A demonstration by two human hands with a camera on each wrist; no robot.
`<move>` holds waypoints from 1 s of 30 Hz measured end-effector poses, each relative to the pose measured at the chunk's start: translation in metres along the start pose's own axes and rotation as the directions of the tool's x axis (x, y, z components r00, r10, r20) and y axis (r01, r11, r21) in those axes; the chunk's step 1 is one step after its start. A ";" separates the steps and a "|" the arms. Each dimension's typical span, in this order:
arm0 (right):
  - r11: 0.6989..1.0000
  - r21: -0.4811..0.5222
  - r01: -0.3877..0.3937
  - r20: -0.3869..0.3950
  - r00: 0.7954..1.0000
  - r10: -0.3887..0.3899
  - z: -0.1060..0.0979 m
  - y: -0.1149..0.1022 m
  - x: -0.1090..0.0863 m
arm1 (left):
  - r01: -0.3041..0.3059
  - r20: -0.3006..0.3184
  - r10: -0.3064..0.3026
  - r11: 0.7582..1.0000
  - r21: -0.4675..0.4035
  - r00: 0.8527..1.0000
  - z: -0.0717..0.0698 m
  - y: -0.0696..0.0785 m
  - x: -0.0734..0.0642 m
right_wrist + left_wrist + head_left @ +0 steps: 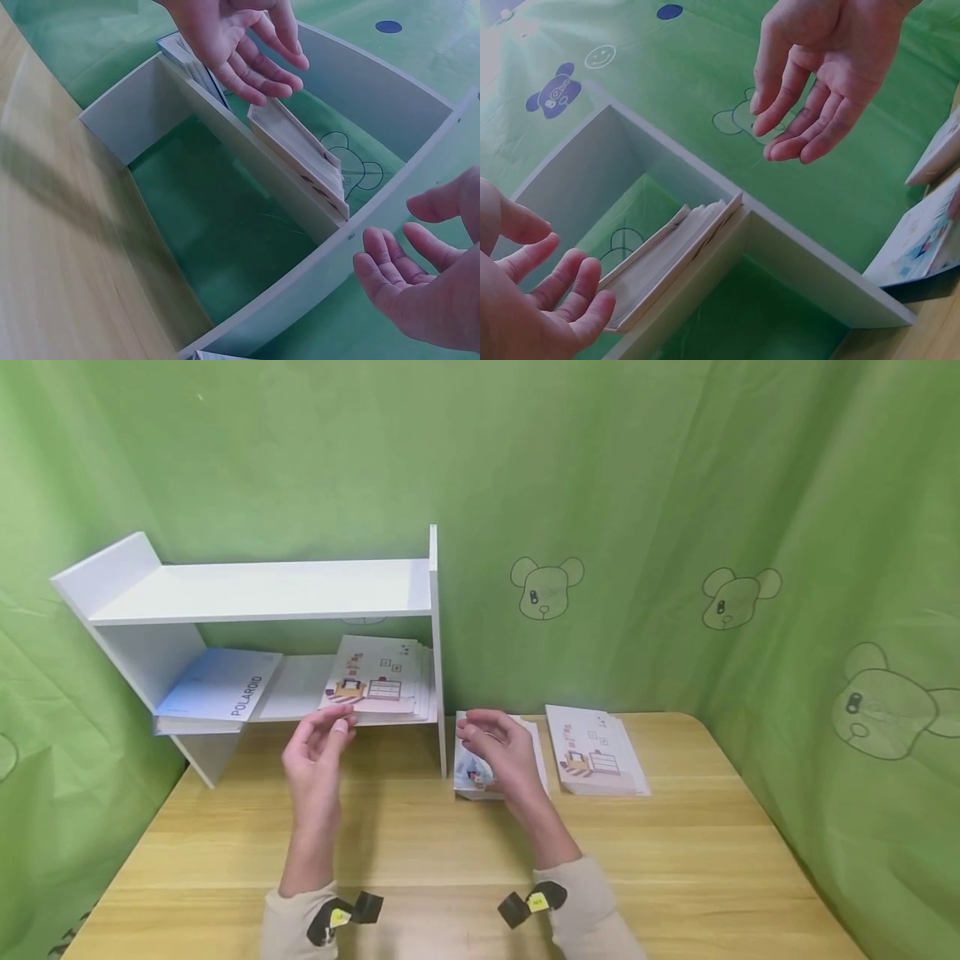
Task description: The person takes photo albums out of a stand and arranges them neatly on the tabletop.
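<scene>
My left hand point(315, 747), fingers loosely bent, hovers at the front edge of a pale picture-covered book point(375, 681) on the shelf's lower board. Nothing lies in its grasp, as the right wrist view shows with the same left hand point(236, 49) beside the book's edge point(300, 154). My right hand point(510, 760) is raised over a blue-and-white picture book point(472, 764) on the table and partly covers it. In the right wrist view the right hand point(427, 277) has relaxed fingers around no object, outside the shelf's side panel.
A white two-tier shelf point(262, 593) stands on the wooden table point(420, 877). At the lower board's left end lies a blue "POLAROID" book point(217, 685). Another pale picture book point(596, 752) lies farther right. A green curtain point(622, 485) with bear outlines surrounds the table.
</scene>
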State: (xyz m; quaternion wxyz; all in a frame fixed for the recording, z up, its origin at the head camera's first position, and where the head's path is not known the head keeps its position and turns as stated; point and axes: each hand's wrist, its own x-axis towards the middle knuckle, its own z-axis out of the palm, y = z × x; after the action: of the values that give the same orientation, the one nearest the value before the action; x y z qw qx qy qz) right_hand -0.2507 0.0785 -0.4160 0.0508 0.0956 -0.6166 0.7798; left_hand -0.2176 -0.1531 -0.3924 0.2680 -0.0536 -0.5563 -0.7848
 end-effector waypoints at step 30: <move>0.994 0.067 -0.085 -0.035 0.996 0.087 0.025 0.008 0.003 | -0.061 -0.204 0.070 0.997 0.049 0.977 -0.016 -0.006 0.010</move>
State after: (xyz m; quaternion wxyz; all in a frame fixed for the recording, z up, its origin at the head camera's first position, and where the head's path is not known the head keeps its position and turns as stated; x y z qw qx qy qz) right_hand -0.2529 0.0524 -0.4180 0.0256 0.0558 -0.5932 0.8027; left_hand -0.2259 -0.1702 -0.4000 0.3507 0.0150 -0.5400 -0.7650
